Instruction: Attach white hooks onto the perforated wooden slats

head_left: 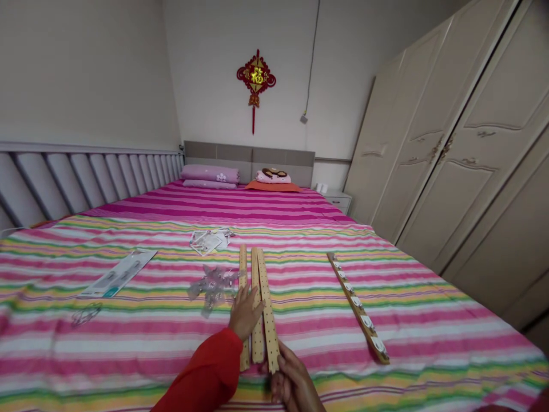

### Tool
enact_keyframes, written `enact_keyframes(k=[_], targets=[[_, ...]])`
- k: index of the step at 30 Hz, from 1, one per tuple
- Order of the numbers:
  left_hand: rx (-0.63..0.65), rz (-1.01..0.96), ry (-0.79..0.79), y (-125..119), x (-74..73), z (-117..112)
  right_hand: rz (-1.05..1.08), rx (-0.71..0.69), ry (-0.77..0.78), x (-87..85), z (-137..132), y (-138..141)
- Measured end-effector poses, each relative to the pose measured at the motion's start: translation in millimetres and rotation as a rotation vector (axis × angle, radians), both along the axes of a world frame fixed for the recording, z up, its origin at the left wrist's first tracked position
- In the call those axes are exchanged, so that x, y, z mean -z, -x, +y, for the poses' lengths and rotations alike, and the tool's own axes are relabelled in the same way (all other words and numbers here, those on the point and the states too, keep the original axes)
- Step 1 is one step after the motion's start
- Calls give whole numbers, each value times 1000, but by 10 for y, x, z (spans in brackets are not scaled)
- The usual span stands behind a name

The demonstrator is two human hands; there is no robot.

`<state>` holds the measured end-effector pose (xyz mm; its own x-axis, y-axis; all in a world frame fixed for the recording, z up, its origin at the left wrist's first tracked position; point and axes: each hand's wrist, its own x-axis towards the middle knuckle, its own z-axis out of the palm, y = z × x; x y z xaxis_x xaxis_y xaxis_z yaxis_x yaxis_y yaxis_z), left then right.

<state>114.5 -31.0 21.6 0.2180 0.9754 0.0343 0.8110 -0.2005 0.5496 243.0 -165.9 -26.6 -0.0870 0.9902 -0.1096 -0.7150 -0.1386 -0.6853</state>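
Note:
Three long perforated wooden slats point(257, 286) lie side by side on the striped bedspread point(386, 332) in front of me. My left hand point(245, 312), in a red sleeve, rests on them about halfway along, its fingers flat across the wood. My right hand point(291, 375) grips the near end of the rightmost slat point(266, 303), fingers curled around it. A fourth wooden strip point(358, 306) carrying several white round fittings lies apart to the right.
A crumpled clear plastic bag point(212, 286) lies left of the slats, a folded paper sheet point(209, 240) beyond it, and a printed leaflet point(119, 273) further left. Pillows point(210, 174) sit at the headboard. A tall cream wardrobe point(463, 149) lines the right side.

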Motion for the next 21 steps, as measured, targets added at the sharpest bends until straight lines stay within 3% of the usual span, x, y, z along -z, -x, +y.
enact_keyframes(k=[5, 9, 13, 16, 21], targets=[[47, 78, -57, 0, 36, -29, -82, 2, 3, 7, 21, 61], [56, 139, -152, 1, 118, -12, -203, -17, 49, -45, -69, -112], [61, 186, -204, 9, 217, 53, -232, 232, 78, -83, -267, -558], [63, 206, -234, 16, 279, 90, -132, 459, 145, -83, -467, -1024], [45, 189, -268, 13, 297, 72, 40, 624, 261, -114, -672, -1711]])
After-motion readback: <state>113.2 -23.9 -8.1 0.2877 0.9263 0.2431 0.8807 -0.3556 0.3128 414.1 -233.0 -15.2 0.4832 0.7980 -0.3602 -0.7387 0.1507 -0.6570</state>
